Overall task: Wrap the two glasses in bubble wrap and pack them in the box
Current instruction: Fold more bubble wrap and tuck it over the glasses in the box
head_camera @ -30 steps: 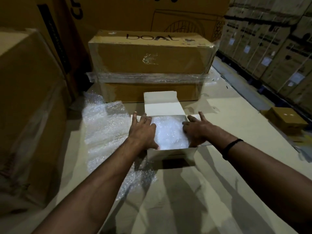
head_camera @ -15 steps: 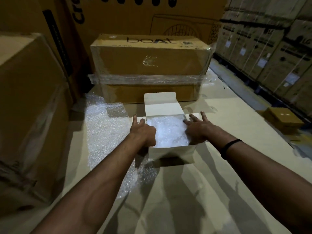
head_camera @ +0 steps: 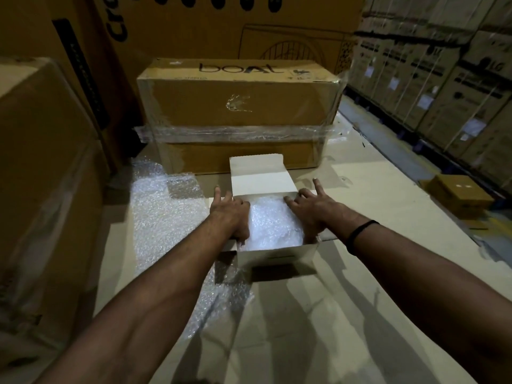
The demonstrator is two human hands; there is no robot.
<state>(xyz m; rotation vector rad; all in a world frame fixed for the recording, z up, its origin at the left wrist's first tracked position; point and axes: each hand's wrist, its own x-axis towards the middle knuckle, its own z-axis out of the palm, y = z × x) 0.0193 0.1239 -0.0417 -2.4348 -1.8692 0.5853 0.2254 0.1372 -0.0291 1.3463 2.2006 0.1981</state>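
Head view shows the bubble wrap bundle (head_camera: 273,223) lying inside the white box (head_camera: 277,256), its long axis running near to far between the hands. The left hand (head_camera: 230,214) rests on the left rim, fingers straight and close together. The right hand (head_camera: 310,212) lies on the right flap, fingers spread. The open lid (head_camera: 260,178) stands just beyond both hands' fingertips, about equally near to each.
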